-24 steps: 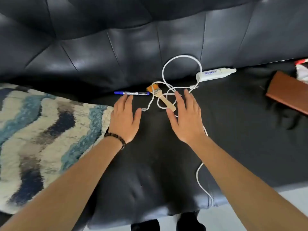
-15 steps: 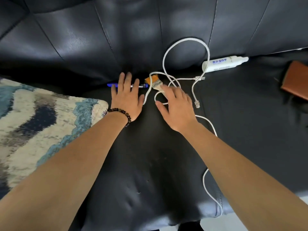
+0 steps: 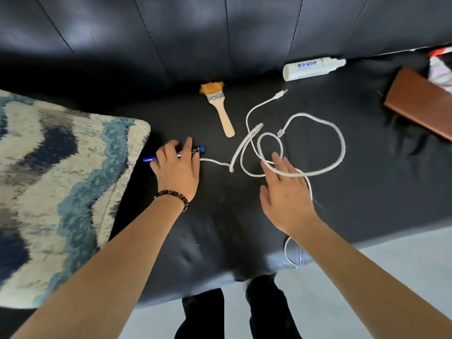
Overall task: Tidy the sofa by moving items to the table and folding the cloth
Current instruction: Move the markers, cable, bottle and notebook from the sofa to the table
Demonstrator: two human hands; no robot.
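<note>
My left hand (image 3: 177,168) is closed over a blue marker pen (image 3: 199,150) on the black sofa seat (image 3: 220,216), beside the corner of the blue-and-cream patterned cloth (image 3: 61,179). One stretch of a white cable (image 3: 340,145) runs out from under that hand. My right hand (image 3: 286,194) is spread open in the middle of the seat, with a loop of the cable lying across its fingers. A small paintbrush (image 3: 217,104) with orange bristles lies free near the backrest. A white bottle (image 3: 310,68) lies on its side at the back right.
A brown flat case (image 3: 420,104) rests on the seat at the right, with a red-and-white item (image 3: 441,69) behind it. The cable hangs over the sofa's front edge (image 3: 291,260). Pale floor (image 3: 367,265) and the person's dark legs (image 3: 264,309) show below.
Both hands have drawn back from the backrest crease toward the front. The pen came along in my left hand, and the cable slid off the paintbrush, which now lies alone.
</note>
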